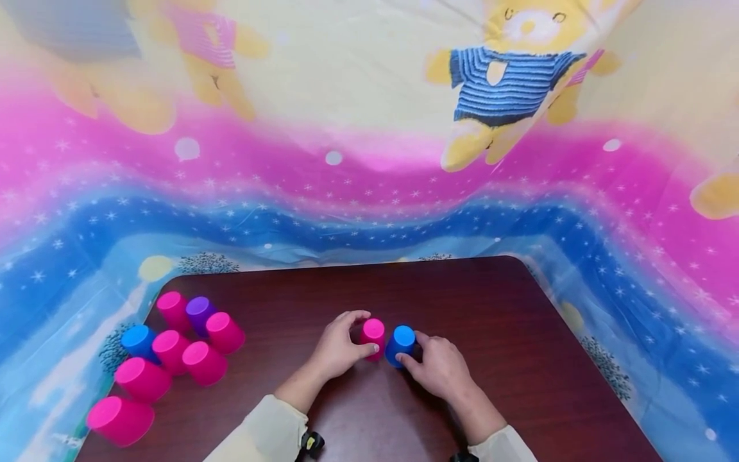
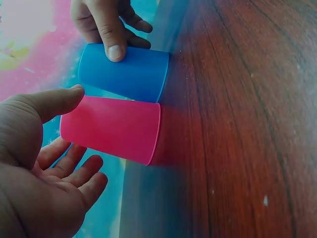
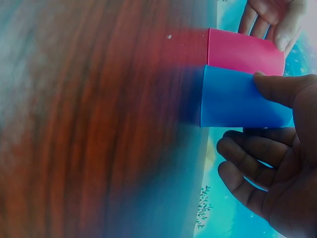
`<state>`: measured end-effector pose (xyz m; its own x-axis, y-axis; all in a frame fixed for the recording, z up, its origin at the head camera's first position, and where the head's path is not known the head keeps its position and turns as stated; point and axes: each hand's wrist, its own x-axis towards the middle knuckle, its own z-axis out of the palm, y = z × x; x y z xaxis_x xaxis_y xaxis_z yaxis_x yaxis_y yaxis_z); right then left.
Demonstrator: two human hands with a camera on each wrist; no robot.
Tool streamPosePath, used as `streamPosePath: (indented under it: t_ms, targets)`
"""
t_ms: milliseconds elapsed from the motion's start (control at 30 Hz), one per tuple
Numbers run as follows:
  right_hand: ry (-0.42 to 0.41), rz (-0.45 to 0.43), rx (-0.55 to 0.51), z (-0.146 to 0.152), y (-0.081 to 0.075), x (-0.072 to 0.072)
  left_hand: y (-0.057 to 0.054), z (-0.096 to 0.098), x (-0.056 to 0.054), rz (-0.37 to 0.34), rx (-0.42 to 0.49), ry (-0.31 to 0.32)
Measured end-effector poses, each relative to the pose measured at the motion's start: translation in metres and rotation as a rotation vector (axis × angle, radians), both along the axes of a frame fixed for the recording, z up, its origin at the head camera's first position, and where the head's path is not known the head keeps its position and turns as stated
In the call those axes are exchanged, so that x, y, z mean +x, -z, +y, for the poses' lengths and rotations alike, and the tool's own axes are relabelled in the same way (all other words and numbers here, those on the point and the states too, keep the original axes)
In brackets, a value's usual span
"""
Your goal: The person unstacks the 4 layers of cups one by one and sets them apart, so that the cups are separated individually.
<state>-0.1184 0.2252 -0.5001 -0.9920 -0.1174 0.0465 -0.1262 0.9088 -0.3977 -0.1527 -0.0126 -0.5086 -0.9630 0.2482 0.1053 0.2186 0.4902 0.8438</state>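
Two upside-down plastic cups stand side by side on the dark wooden table (image 1: 323, 289). My left hand (image 1: 340, 346) is at the pink cup (image 1: 373, 333), thumb at its near side and index finger round the far side; the other fingers spread loosely. The right hand (image 1: 441, 366) grips the blue cup (image 1: 402, 341) between thumb and fingers. In the left wrist view, the blue cup (image 2: 124, 72) stands right beside the pink cup (image 2: 114, 129), wide rims down at the wood. The right wrist view shows my right thumb pressed on the blue cup (image 3: 242, 99).
At the table's left side stands a group of upside-down cups: several pink cups (image 1: 204, 364), a purple cup (image 1: 200, 314) and a blue cup (image 1: 139, 341). A printed cloth (image 1: 358, 237) with bears hangs around the table's back and sides.
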Motion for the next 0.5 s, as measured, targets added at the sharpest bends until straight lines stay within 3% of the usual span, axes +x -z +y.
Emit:
streamPosePath:
  t_ms: [500]
  targets:
    - [-0.007, 0.006, 0.007, -0.0006, 0.0003, 0.0008, 0.0045, 0.0053, -0.0028, -0.010, 0.003, -0.002]
